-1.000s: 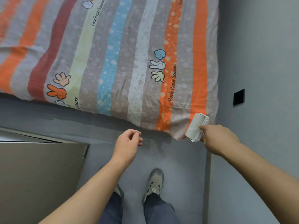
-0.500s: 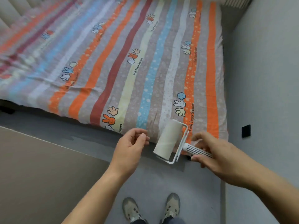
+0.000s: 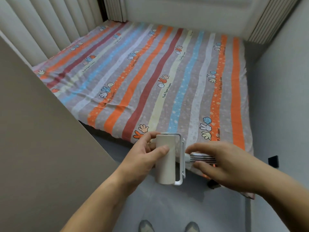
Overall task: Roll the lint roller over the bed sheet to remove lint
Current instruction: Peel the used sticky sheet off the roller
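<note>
White lint roller (image 3: 167, 171) in the air just off the bed sheet (image 3: 150, 81) near edge. The right hand (image 3: 229, 166) pinches the ribbed handle (image 3: 202, 158), the left hand (image 3: 142, 158) curls round the drum. Probably light, with a stiff frame and tacky paper; best held by the handle.

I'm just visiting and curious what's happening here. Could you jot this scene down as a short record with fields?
Tool: white plastic lint roller, held before the bed's near edge
Left hand: fingers curled round its roll
Right hand: grips the ribbed handle
Surface: multicoloured striped fabric bed sheet, spread flat
Contact: roller seems lifted off the sheet
</note>
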Demonstrator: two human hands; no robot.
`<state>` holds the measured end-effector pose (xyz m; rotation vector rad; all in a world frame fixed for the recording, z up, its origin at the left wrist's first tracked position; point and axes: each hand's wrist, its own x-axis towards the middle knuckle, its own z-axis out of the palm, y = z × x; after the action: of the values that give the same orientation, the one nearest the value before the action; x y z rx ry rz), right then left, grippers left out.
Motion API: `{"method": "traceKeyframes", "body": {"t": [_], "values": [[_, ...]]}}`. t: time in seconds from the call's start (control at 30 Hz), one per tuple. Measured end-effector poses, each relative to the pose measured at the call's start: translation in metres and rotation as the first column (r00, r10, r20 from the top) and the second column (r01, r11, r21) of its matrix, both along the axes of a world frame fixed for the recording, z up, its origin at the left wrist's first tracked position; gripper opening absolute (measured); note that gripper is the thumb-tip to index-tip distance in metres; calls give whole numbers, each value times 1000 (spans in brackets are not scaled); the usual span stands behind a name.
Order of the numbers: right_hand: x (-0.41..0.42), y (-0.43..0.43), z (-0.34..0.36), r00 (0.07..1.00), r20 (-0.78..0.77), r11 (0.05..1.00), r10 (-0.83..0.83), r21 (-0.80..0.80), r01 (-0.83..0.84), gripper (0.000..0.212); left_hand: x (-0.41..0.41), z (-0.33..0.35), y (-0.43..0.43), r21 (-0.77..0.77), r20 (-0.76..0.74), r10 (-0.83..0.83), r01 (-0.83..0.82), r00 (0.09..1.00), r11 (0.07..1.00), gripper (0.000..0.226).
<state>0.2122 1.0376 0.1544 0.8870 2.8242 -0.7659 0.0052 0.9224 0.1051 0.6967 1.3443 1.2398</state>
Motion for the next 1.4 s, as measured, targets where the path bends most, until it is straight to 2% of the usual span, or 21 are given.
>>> {"method": "traceKeyframes", "body": {"t": [0.07,0.2,0.47,0.57,0.7,0.77,0.9,1.4], "values": [[-6,-2,4,1000,-3,1000,11,22,-11,31,-5,-1,-5,7,-20,21,-21,1000,1000,47],[-15,1,11,999,-4,998,45,52,-45,42,-10,1,-5,2,-14,78,-78,997,997,51],[-23,28,28,987,28,979,160,126,-162,36,0,12,8,21,-8,204,-204,979,979,43],[-23,38,31,970,49,954,236,179,-241,34,8,11,14,-2,-27,288,-288,957,958,55],[-21,53,35,945,78,921,318,213,-327,33,23,12,24,-6,-135,378,-382,916,924,66],[-22,58,36,935,88,908,343,223,-354,33,30,13,28,-1,-164,415,-420,895,907,61],[-20,65,37,914,114,879,389,252,-406,34,44,17,37,10,-214,466,-475,859,880,29],[-33,54,37,882,153,825,445,313,-471,33,36,6,30,-4,-216,512,-525,831,851,29]]}}
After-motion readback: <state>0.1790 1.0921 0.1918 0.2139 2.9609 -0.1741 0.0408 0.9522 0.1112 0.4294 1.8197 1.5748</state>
